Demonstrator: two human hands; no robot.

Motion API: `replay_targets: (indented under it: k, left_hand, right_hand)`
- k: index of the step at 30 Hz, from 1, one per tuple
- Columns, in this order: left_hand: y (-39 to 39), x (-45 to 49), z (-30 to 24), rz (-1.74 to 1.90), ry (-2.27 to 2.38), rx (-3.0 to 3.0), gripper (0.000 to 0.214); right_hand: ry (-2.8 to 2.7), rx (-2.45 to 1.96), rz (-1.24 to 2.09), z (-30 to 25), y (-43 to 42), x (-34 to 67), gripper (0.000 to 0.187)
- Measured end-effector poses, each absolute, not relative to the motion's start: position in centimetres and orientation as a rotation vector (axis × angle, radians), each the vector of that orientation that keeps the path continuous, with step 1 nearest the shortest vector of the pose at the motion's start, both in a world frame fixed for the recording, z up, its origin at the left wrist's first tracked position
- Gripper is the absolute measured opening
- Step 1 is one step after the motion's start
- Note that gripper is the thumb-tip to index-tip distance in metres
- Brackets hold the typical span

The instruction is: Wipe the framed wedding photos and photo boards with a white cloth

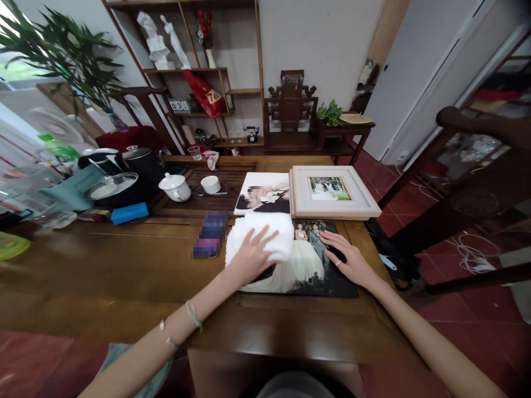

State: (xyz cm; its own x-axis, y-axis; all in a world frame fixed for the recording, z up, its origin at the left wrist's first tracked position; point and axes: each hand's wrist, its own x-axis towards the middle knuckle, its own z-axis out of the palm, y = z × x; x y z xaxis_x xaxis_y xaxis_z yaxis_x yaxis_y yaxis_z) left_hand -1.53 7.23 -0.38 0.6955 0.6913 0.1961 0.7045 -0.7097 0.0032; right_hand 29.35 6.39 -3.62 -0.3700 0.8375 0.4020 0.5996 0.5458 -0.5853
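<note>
My left hand (254, 250) lies with fingers spread on a folded white towel (240, 232), pressing it from above. Under the towel is a large wedding photo print (307, 265) with a dark background and a long pale gown; the towel covers its left part. My right hand (350, 258) rests open on the right side of this print, fingers stretched toward the pictured couple. Behind the print is a second photo panel (262, 193), partly pixelated. Beside that panel, a pale-framed wedding photo (363, 202) lies flat, close to the table's right end.
Left of the towel lies a partly pixelated dark blue item (211, 235). A tea tray (194, 188) holds a white lidded cup (175, 187) and a small white bowl (211, 184). A blue block (130, 213) and a black pot (114, 188) stand farther left. A dark wooden chair (468, 193) stands right.
</note>
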Motion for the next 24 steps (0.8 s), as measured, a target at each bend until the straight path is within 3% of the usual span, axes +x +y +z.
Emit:
replay_targets:
  k: [7,17,24]
  left_hand:
    - [-1.0,-0.3,-0.6,-0.385,-0.755,-2.983,0.027]
    - [8.9,2.2,-0.2,-0.401,-1.308,-2.735,0.034]
    - [4.2,2.9,-0.7,-0.417,-1.230,-2.716,0.029]
  right_hand:
    - [-2.110,-1.145,0.442,-3.7,6.5,29.3,0.035]
    - [-2.115,-1.130,0.425,-3.4,6.2,29.1,0.035]
    - [-2.113,-1.135,0.394,-3.4,6.2,29.0,0.036]
